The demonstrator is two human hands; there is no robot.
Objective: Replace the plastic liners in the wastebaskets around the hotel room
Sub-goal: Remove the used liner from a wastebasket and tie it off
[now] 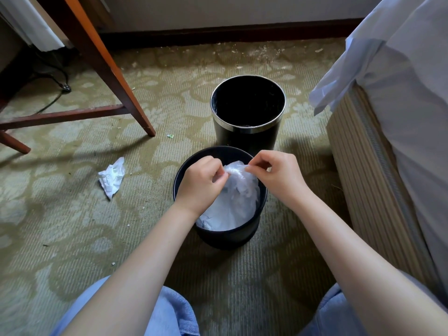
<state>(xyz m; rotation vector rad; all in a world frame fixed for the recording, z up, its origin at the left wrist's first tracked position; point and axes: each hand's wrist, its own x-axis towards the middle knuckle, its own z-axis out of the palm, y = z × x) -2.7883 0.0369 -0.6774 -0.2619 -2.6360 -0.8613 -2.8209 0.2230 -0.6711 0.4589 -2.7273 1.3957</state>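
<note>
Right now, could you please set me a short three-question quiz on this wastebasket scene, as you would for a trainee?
1. Which has a metal rim band: the near wastebasket or the far wastebasket?
2. True or false: only the left hand pinches the plastic liner.
3. The crumpled paper lies: A, in the near wastebasket; B, on the carpet; C, in the far wastebasket.
Key: 1, far wastebasket; 2, false, the right hand pinches it too; 3, B.

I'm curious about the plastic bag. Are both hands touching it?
Touching. The head view shows the left hand and right hand each pinching the plastic bag.
</note>
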